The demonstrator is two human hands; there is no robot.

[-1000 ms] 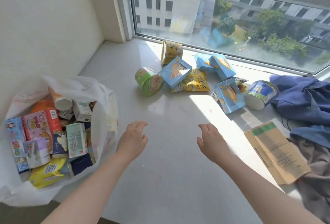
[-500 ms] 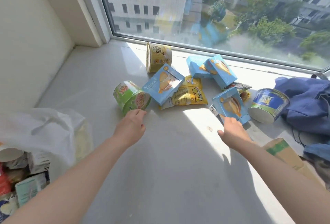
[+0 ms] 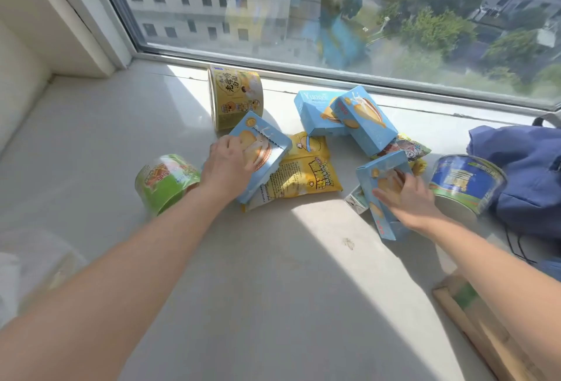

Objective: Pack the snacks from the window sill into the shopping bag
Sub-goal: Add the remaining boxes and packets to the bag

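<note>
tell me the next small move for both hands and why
Probably close each hand round its box and lift. The left hand lies on the left blue box, atop the yellow packet; the right hand lies flat on the right blue box, by the blue tub; neither looks lifted yet.

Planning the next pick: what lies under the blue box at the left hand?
A yellow snack bag, its left part covered by the blue box; anything else beneath is hidden.
</note>
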